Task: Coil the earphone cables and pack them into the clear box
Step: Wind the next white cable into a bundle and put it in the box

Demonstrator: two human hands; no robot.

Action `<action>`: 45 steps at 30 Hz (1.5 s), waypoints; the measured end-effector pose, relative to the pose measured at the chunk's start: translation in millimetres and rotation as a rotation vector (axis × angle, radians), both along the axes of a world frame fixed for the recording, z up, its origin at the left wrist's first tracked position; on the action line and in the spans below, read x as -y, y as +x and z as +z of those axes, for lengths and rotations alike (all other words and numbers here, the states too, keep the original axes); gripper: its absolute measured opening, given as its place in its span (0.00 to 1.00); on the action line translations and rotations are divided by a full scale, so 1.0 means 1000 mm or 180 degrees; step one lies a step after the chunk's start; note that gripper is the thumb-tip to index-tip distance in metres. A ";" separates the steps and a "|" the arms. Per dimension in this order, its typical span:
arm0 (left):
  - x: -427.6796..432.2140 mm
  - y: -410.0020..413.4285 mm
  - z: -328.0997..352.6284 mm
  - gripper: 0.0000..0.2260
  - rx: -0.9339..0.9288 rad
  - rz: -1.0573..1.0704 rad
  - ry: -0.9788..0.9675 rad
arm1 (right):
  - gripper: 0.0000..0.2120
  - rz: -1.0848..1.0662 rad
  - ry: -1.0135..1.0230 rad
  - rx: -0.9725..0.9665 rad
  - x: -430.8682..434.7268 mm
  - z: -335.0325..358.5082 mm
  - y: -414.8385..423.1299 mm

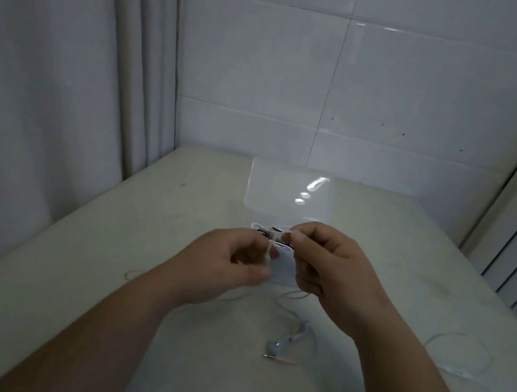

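Head view: left hand and right hand each pinch the white earphone cable, held just over the clear box. I'd keep the loops small and even and feed the slack slowly so nothing snags. The cable's thin, pale and floppy, and its earbuds trail on the table between the forearms.

An earphone cable spans left hand and right hand above the clear box on the desk; perhaps its lid stands behind; earbuds lie nearer, a cable loop rightward.
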State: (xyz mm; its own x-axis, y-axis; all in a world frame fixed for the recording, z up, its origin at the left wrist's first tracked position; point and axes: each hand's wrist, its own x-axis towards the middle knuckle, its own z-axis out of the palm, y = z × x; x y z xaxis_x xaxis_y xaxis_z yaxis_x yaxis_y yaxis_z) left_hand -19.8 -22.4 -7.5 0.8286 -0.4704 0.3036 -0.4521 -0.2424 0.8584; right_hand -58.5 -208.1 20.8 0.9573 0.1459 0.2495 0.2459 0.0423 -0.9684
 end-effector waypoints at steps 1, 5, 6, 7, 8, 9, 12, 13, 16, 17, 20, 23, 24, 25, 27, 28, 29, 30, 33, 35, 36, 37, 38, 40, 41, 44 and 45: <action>0.000 0.000 -0.002 0.13 -0.0173 -0.0044 0.0228 | 0.09 -0.0022 0.0053 -0.0025 0.000 0.000 0.000; 0.002 -0.002 -0.007 0.12 0.0234 0.0004 0.1886 | 0.09 -0.0110 0.0103 -0.0059 0.002 0.000 0.001; 0.005 -0.003 -0.007 0.07 0.0449 0.0015 0.2109 | 0.09 -0.0131 0.0105 -0.0064 0.002 0.001 0.001; 0.007 -0.005 -0.005 0.04 0.0593 0.0044 0.2214 | 0.09 -0.0194 0.0059 -0.0063 0.003 0.002 0.000; 0.008 -0.004 -0.006 0.07 0.0684 0.0095 0.2225 | 0.09 -0.0324 -0.0069 -0.0051 0.003 0.003 -0.001; 0.008 -0.003 -0.005 0.10 0.0721 0.0150 0.2205 | 0.09 -0.0525 -0.0288 -0.0023 0.004 0.004 -0.001; 0.005 -0.001 -0.003 0.11 0.0520 0.0342 0.1551 | 0.09 -0.1376 -0.1030 0.0179 0.006 0.006 0.000; 0.004 -0.001 -0.003 0.10 0.0410 0.0400 0.1226 | 0.08 -0.1598 -0.1159 0.0258 0.008 0.006 0.001; 0.004 -0.002 -0.001 0.10 0.0147 0.0467 0.0407 | 0.09 -0.1753 -0.1443 0.0439 0.012 0.007 0.001; 0.004 -0.003 0.000 0.10 0.0119 0.0488 0.0252 | 0.09 -0.1692 -0.1594 0.0454 0.013 0.007 0.001; 0.003 -0.001 0.000 0.10 0.0131 0.0579 -0.0085 | 0.09 -0.1241 -0.2247 0.0300 0.017 0.006 0.001; 0.002 -0.001 0.001 0.10 0.0105 0.0660 -0.0255 | 0.06 -0.0852 -0.2889 0.0174 0.018 0.002 0.002; 0.001 0.000 0.001 0.10 0.0117 0.0691 -0.0258 | 0.05 -0.0783 -0.3033 0.0147 0.018 0.002 0.001; 0.001 0.000 0.001 0.09 0.0130 0.0719 -0.0246 | 0.04 -0.0750 -0.3148 0.0135 0.018 0.002 0.001; 0.001 0.000 0.001 0.10 0.0124 0.0787 -0.0229 | 0.03 -0.0740 -0.3163 0.0157 0.019 0.003 0.000; 0.001 0.000 0.001 0.10 0.0097 0.0830 -0.0228 | 0.04 -0.0743 -0.3008 0.0161 0.019 0.004 0.000; 0.001 0.000 0.002 0.10 0.0057 0.0881 -0.0234 | 0.04 -0.0753 -0.2779 0.0154 0.019 0.004 0.000; 0.001 0.001 0.002 0.10 0.0015 0.0924 -0.0253 | 0.05 -0.0775 -0.2532 0.0145 0.019 0.005 -0.001; 0.001 0.002 0.002 0.09 -0.0100 0.0969 -0.0306 | 0.06 -0.0851 -0.1770 0.0040 0.019 0.009 -0.002; 0.001 0.003 0.002 0.09 -0.0136 0.0967 -0.0314 | 0.08 -0.0810 -0.1220 -0.0100 0.016 0.012 -0.004; 0.001 0.003 0.002 0.09 -0.0145 0.0965 -0.0318 | 0.10 -0.0772 -0.0974 -0.0162 0.016 0.013 -0.004; 0.001 0.003 0.002 0.09 -0.0149 0.0968 -0.0320 | 0.11 -0.0723 -0.0773 -0.0209 0.016 0.014 -0.004; 0.001 0.003 0.002 0.09 -0.0148 0.0977 -0.0313 | 0.12 -0.0664 -0.0627 -0.0244 0.016 0.015 -0.005; 0.001 0.003 0.002 0.09 -0.0129 0.0993 -0.0261 | 0.11 -0.0537 -0.0433 -0.0287 0.016 0.015 -0.006; 0.001 0.003 0.003 0.09 -0.0119 0.0996 -0.0229 | 0.11 -0.0487 -0.0355 -0.0302 0.015 0.015 -0.006; 0.001 0.003 0.003 0.09 -0.0099 0.1037 -0.0164 | 0.10 -0.0497 -0.0221 -0.0320 0.015 0.016 -0.005; 0.001 0.003 0.003 0.09 -0.0082 0.1073 -0.0127 | 0.10 -0.0531 -0.0205 -0.0305 0.016 0.016 -0.005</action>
